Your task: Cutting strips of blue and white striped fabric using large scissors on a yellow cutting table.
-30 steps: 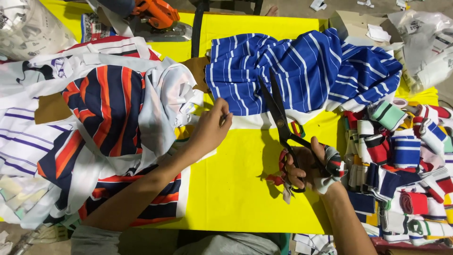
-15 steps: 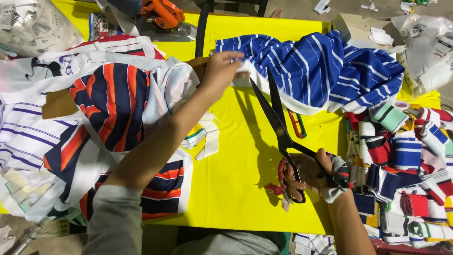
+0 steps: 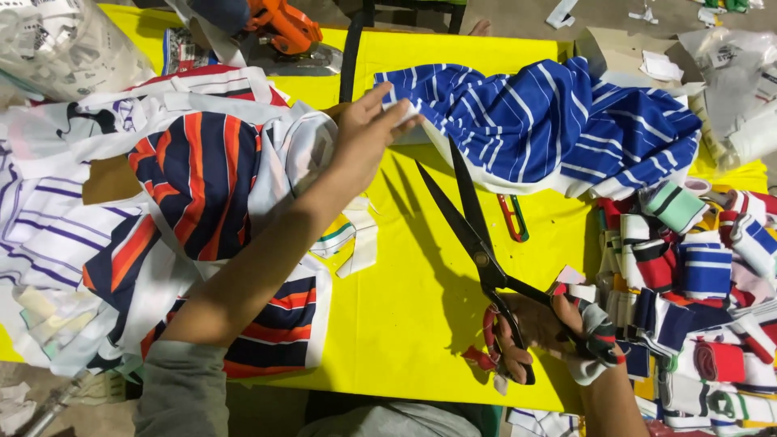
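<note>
While left hand (image 3: 364, 137) pinches blue striped fabric (image 3: 550, 121), right hand (image 3: 550, 332) apparently clenches open scissors (image 3: 477, 243).

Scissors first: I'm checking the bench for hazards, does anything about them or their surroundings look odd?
The scissors in the right hand are open, blades pointing toward the left hand gripping the blue striped cloth. Their handles are wrapped in cloth strips.
</note>
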